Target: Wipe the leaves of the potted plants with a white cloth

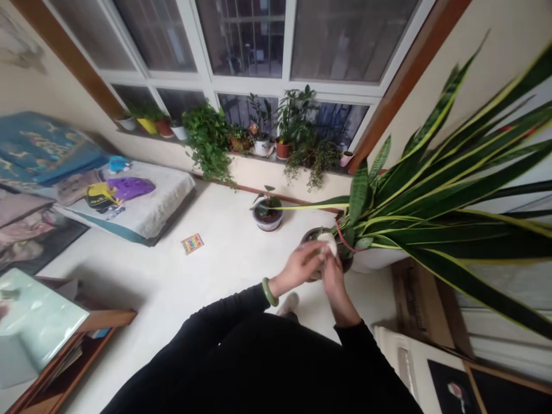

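Observation:
A small, crumpled-looking white wad (pixel 329 242), perhaps tissue or cloth, is pinched between my two hands. My left hand (pixel 302 265), with a green bangle at its wrist, has its fingers closed at the near side of the wad. Against it, my right hand (pixel 335 283) is closed too, its fingertips meeting the left ones. Both hands are above a round brown pot (pixel 311 234), which they partly hide. Close by on the right spreads a large snake plant (pixel 414 213) with yellow-edged leaves, and a red band (pixel 344 237) runs round its lower leaves.
A smaller potted plant (pixel 268 215) stands on the white floor beyond my hands. Several pots line the windowsill (pixel 241 154). A colourful card (pixel 192 244) lies on the floor, left. A low bed (pixel 168 192), a table (pixel 47 307) and a cardboard box (pixel 416 305) stand around.

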A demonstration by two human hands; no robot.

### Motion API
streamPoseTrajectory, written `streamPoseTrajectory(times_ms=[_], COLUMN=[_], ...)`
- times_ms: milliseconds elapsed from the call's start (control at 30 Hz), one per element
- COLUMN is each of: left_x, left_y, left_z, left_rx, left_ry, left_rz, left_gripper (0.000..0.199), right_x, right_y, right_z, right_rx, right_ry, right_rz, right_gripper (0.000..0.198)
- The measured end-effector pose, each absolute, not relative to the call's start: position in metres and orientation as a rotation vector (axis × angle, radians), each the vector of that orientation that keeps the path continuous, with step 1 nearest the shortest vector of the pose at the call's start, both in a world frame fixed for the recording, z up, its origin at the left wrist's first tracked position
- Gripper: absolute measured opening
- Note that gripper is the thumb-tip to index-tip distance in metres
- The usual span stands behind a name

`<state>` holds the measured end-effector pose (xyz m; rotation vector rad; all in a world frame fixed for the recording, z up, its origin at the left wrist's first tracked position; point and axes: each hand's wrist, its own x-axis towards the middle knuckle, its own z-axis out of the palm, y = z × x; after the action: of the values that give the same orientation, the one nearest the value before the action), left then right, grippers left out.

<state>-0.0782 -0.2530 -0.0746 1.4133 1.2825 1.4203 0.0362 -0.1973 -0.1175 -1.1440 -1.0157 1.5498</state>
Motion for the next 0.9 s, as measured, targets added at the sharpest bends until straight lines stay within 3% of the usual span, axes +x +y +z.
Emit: streamPoseTrajectory(times_ms=[133,333,500,633,733,900], left_x=[-0.131,-0.206,-0.256,-0.298,-0.329,-0.357], left_y=[-0.209,-0.155,-0.112,-0.08,-0.05,0.006], left_z=[-0.082,-0.086,-0.076,-0.081,-0.087,-0.091], left_rx=[1.904,1.631,1.184,0.91,0.818,1.343], left_ry=[1.406,1.643,1.678,1.657,1.668,1.495], left_rz=[1.418,1.523,1.87,1.901,1.892,1.637], left_gripper=[0.063,0.061,0.048,0.041,0.036,0.038], right_x=[-0.01,-0.06,-0.106,-0.137,-0.162,-0.222], right_y=[-0.175,-0.114,-0.066,-0.036,-0.011,0.035], right_z=[-0.098,-0.08,-0.066,-0.064,-0.069,-0.077], right_rx=[-0.971,-1.011,-1.033,-1.072,-1.125,-1.113], right_ry=[-0.923,-1.097,-1.179,-1.166,-1.191,-1.082], right_rz=[1.87,2.005,1.957,1.838,1.602,1.608], right_gripper=[0.073,0.066,0.063,0.058,0.066,0.069])
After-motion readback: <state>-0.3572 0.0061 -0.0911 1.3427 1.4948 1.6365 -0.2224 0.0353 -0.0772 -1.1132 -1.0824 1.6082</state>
